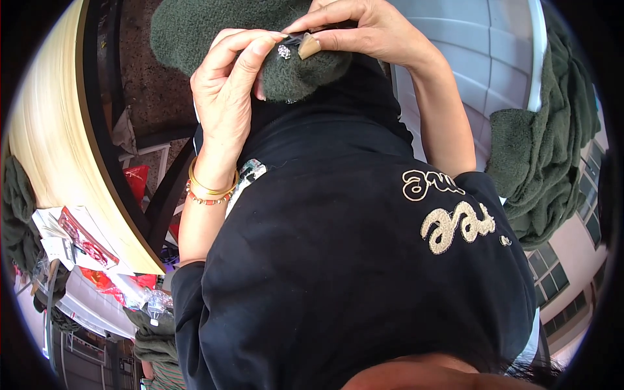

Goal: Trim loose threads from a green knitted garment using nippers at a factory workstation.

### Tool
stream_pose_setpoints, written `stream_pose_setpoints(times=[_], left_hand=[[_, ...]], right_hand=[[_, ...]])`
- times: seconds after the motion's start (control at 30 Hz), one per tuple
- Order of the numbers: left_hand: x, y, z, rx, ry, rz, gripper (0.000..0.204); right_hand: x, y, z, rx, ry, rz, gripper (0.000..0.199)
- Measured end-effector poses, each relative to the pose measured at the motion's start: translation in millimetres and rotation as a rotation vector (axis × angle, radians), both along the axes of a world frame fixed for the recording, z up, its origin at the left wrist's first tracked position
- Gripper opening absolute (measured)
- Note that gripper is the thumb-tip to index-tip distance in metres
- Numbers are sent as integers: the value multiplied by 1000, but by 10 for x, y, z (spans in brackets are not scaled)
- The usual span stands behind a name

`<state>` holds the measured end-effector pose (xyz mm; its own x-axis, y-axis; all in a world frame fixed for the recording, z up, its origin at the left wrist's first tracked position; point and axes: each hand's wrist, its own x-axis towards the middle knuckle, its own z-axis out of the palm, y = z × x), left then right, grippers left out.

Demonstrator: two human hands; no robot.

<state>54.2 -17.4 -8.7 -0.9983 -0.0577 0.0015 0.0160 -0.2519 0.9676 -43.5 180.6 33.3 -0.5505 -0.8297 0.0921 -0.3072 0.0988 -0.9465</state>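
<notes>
A fuzzy dark green knitted garment (195,36) lies over my lap at the top of the view. My left hand (224,81) pinches a fold of it between thumb and fingers, beside a round sparkly button (284,51). Close by on the right, my right hand (374,32) is closed at the same fold, its fingertips almost meeting the left ones. A shiny tan piece (309,47) sits at the tip of the right thumb; whether it is a finger cover, I cannot tell. Between the fingertips shows a small dark strip (296,39), too small to name.
To the left is a pale wooden tabletop (58,117) with papers and a red item (88,240) on its near end. A light blue plastic bin (455,58) stands on the right, with more green knitwear (533,162) hanging over its edge. A clear bottle (156,304) lies lower left.
</notes>
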Motion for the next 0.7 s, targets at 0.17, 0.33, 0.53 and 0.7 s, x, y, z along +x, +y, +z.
stream_pose_setpoints(times=[0.17, 0.33, 0.53, 0.7], left_hand=[[-7, 10, 29, -3, -18, 12, 13], [-5, 6, 36, -28, -35, 18, 13], [3, 8, 52, -37, -32, 26, 13], [0, 13, 48, -50, -16, 22, 13]], right_hand=[[22, -7, 16, 119, -281, -31, 24], [40, 4, 10, 83, -142, 5, 25], [-3, 17, -12, -27, 89, 106, 25], [3, 37, 15, 88, -354, -17, 25]])
